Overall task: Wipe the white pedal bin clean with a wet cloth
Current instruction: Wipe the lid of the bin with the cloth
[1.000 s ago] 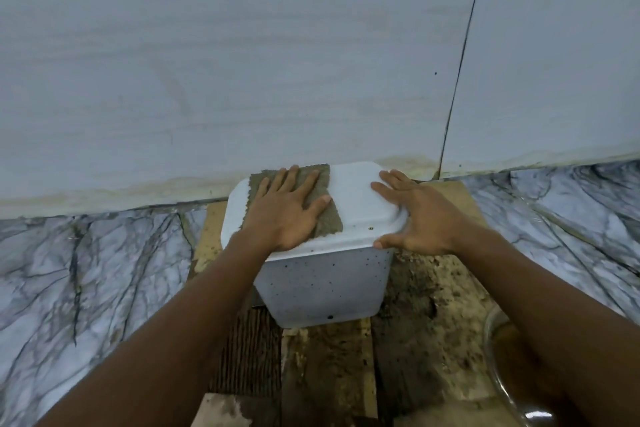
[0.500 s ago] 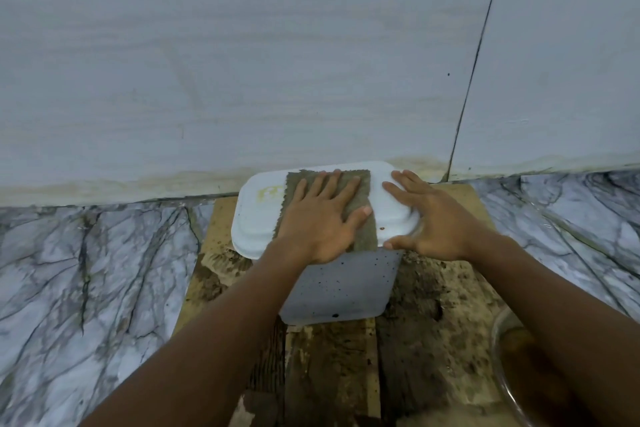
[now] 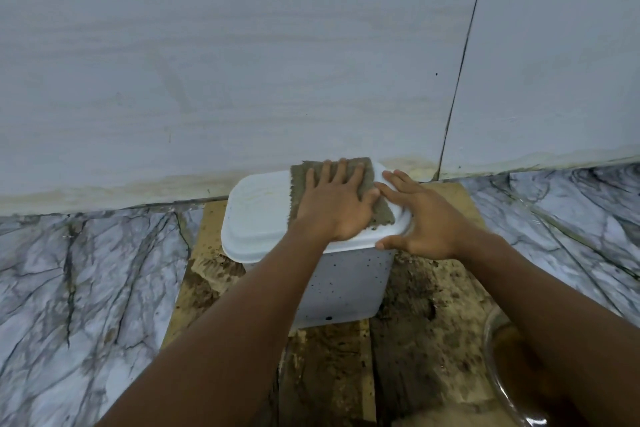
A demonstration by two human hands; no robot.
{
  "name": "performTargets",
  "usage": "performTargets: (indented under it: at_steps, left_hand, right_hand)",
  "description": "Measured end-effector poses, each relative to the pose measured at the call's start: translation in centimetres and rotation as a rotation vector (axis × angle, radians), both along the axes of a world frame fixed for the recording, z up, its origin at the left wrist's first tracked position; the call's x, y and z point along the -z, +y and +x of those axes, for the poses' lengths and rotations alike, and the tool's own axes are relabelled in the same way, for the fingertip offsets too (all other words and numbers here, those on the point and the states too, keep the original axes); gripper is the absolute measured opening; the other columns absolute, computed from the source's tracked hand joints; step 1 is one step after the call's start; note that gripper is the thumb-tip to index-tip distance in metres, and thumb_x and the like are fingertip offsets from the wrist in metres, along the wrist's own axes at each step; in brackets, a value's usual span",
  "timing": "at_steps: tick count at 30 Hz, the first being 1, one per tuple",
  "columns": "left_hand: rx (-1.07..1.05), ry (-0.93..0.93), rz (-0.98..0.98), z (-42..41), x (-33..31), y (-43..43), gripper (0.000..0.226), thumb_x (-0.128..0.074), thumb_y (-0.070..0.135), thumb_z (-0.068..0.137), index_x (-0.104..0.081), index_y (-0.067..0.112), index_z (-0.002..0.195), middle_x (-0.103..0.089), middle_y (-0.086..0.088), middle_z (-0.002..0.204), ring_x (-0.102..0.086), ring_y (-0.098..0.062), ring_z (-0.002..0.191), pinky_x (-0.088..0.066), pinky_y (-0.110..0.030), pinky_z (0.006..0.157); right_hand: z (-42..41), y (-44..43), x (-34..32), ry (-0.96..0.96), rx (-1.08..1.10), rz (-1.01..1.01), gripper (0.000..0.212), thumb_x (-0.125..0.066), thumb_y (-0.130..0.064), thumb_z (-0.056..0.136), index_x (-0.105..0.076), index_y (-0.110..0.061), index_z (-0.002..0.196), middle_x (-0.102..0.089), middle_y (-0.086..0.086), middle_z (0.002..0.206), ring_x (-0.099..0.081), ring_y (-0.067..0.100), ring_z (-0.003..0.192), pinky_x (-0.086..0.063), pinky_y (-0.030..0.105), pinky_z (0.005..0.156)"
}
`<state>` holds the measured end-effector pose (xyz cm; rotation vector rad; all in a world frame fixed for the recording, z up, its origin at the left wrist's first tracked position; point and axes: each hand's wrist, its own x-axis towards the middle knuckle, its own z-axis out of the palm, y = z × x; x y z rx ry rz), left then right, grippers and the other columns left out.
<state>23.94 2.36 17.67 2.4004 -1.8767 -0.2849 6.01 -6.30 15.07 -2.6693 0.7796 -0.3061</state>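
Observation:
The white pedal bin (image 3: 258, 215) stands against the wall on a dirty wooden board, its front wall speckled with dark spots. A grey-green cloth (image 3: 375, 210) lies flat on the right half of the lid. My left hand (image 3: 334, 206) presses flat on the cloth with fingers spread, pointing toward the wall. My right hand (image 3: 427, 218) rests on the lid's right end, fingers on top and thumb at the front rim, steadying the bin. A faint yellowish smear shows on the left part of the lid.
A stained wooden board (image 3: 426, 315) lies under the bin on a marble-patterned floor (image 3: 86, 288). The pale wall (image 3: 277, 62) rises directly behind. A clear glass bowl (image 3: 498, 367) with brownish liquid sits at the lower right, partly behind my right forearm.
My left hand slid the cloth across the lid from its left side to its right end, baring the left part. My right hand kept its hold on the right end.

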Motion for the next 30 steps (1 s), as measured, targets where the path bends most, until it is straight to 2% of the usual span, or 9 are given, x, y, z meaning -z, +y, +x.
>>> performTargets:
  at_steps: [5,8,12,16,19,22,27,30]
  left_hand:
    - [0.083,-0.050,-0.073,2.5,1.0,5.4,0.068,-0.006,0.070,0.100,0.006,0.042,0.160,0.009,0.008,0.170,0.011,-0.016,0.157,0.007,-0.045,0.128]
    - [-0.045,-0.046,-0.060,6.1,0.8,6.7,0.071,-0.002,0.073,0.096,0.002,0.042,0.160,0.005,0.005,0.171,0.007,-0.017,0.158,0.004,-0.046,0.128]
    - [-0.212,-0.017,0.007,7.6,0.0,4.3,0.070,-0.011,0.067,0.101,0.000,0.035,0.163,0.005,-0.002,0.172,0.008,-0.025,0.158,0.006,-0.051,0.127]
    - [-0.128,-0.013,0.019,3.2,-0.5,0.6,0.070,-0.012,0.064,0.103,0.001,0.031,0.163,0.007,-0.005,0.172,0.010,-0.030,0.158,0.008,-0.054,0.126]
    - [-0.021,0.002,-0.008,0.7,-0.1,0.8,0.069,-0.012,0.064,0.103,0.002,0.033,0.163,0.008,0.000,0.172,0.013,-0.025,0.158,0.009,-0.051,0.126]
    - [0.019,-0.003,-0.055,2.0,0.7,3.7,0.068,-0.010,0.067,0.102,0.000,0.037,0.162,0.005,0.005,0.172,0.010,-0.018,0.158,0.006,-0.046,0.128]
    - [-0.153,-0.012,-0.081,8.4,1.0,7.4,0.069,-0.012,0.070,0.101,-0.007,0.039,0.162,-0.001,0.004,0.172,0.002,-0.018,0.158,0.002,-0.045,0.128]
    - [-0.249,-0.030,-0.067,9.0,0.9,7.1,0.071,-0.012,0.067,0.101,-0.007,0.033,0.163,-0.003,0.000,0.172,0.001,-0.023,0.159,0.000,-0.048,0.128]
  right_hand:
    - [0.1,0.3,0.1,-0.001,0.002,-0.012,0.107,-0.072,-0.067,0.072,-0.019,-0.030,0.157,-0.006,-0.008,0.166,0.002,0.009,0.153,-0.009,0.039,0.126]
    - [0.2,0.3,0.0,0.010,0.016,-0.009,0.108,-0.071,-0.069,0.072,-0.017,-0.031,0.157,-0.003,-0.011,0.166,0.004,0.007,0.152,-0.007,0.038,0.126]
    - [0.4,0.2,0.0,0.018,0.028,-0.001,0.108,-0.071,-0.068,0.072,-0.015,-0.033,0.157,-0.002,-0.013,0.166,0.006,0.006,0.152,-0.005,0.036,0.125]
    - [0.3,0.1,0.0,0.003,0.034,0.011,0.107,-0.074,-0.066,0.071,-0.018,-0.033,0.157,-0.004,-0.012,0.166,0.004,0.006,0.152,-0.007,0.036,0.125]
    - [0.2,0.1,0.1,-0.013,0.011,0.016,0.108,-0.073,-0.069,0.070,-0.020,-0.033,0.156,-0.007,-0.010,0.166,0.002,0.008,0.153,-0.011,0.040,0.125]
    - [0.4,0.3,0.0,-0.004,0.023,0.009,0.109,-0.074,-0.069,0.069,-0.020,-0.033,0.156,-0.007,-0.011,0.166,0.001,0.007,0.153,-0.010,0.041,0.125]
    - [0.6,0.5,-0.3,0.015,0.027,-0.022,0.109,-0.071,-0.071,0.069,-0.018,-0.031,0.157,-0.006,-0.011,0.166,0.002,0.007,0.152,-0.005,0.035,0.125]
    - [0.7,0.5,-0.5,0.019,0.032,-0.034,0.108,-0.072,-0.068,0.071,-0.019,-0.030,0.157,-0.007,-0.008,0.166,0.000,0.009,0.153,-0.005,0.034,0.123]
